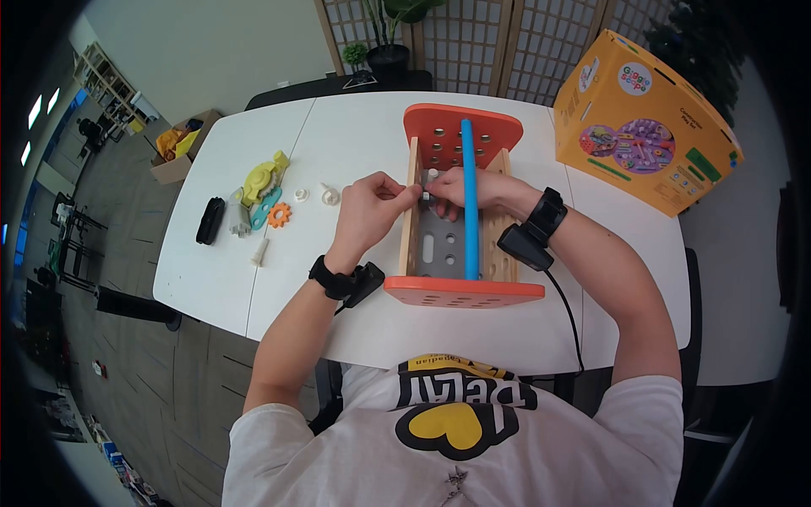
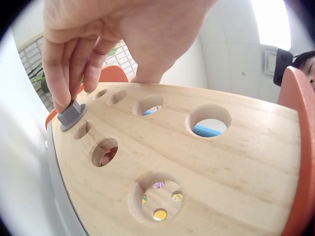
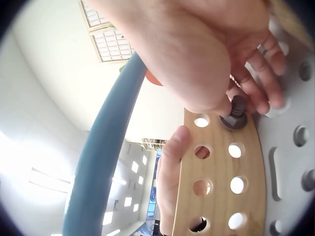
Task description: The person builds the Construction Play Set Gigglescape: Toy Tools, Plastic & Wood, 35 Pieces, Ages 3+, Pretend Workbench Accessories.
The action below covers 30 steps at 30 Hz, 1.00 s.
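An orange-ended wooden toolbox (image 1: 465,289) with a blue bar handle (image 1: 470,203) stands on the table. My left hand (image 1: 363,215) is at its left side panel (image 2: 162,128). There its fingers pinch the flanged head of a grey plastic bolt (image 2: 73,115), on the panel's outer face, while the thumb rests over the top edge. Reaching under the bar, my right hand (image 1: 492,190) is inside the box, its thumb and fingers around a dark grey threaded nut piece (image 3: 235,118) against the panel's inner face. A white piece (image 3: 278,108) sits beside its fingertips on the grey base (image 3: 283,157).
Left of the box lie a yellow toy piece (image 1: 260,182), a teal plate (image 1: 265,209), an orange gear (image 1: 279,215), white pieces (image 1: 329,195), a pale screw (image 1: 260,253) and a black case (image 1: 210,221). A large orange carton (image 1: 642,127) stands at the back right.
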Tool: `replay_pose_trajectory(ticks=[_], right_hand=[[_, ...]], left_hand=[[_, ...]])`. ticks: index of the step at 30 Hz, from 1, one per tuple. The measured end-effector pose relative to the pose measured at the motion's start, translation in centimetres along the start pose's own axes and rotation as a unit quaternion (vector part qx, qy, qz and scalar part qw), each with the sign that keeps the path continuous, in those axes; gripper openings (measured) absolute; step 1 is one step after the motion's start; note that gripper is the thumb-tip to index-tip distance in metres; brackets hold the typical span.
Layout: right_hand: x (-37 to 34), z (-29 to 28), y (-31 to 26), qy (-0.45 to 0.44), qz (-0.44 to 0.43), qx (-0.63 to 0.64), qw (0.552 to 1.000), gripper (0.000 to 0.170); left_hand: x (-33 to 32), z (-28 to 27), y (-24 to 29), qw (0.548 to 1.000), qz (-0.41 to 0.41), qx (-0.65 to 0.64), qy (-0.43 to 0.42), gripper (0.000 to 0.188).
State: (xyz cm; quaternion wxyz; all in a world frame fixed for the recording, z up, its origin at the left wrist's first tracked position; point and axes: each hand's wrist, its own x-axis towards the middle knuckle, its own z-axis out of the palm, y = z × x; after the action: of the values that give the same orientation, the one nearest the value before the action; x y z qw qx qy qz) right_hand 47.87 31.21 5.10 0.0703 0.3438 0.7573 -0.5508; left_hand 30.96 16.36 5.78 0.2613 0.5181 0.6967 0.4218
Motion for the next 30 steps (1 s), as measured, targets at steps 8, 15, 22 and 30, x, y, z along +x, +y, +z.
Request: replay_pose_trajectory(ticks=[8,15,22,30], right_hand=[[-1.1,0.0,0.1,0.022,-0.113,-0.082,0.99,0.029],[0.1,-0.1,0.6,-0.006,-0.024,-0.03,0.999,0.04],[-1.5,0.2,-0.2,0.039,-0.114,-0.075,0.99,0.035],[-0.4,-0.3,0.4,-0.003,-0.09,-0.07,0.993,0.033]], left_hand=[[0.1,0.1,-0.3,1.0,0.0,-0.004,0.001,0.045],[0.1,0.1,-0.4,1.0,-0.001,0.001,0.002,0.045],[0.0,0.1,-0.1,1.0,0.0,0.0,-0.001,0.045],[0.1,0.2,-0.5,1.0,0.004,-0.007,0.003,0.045]])
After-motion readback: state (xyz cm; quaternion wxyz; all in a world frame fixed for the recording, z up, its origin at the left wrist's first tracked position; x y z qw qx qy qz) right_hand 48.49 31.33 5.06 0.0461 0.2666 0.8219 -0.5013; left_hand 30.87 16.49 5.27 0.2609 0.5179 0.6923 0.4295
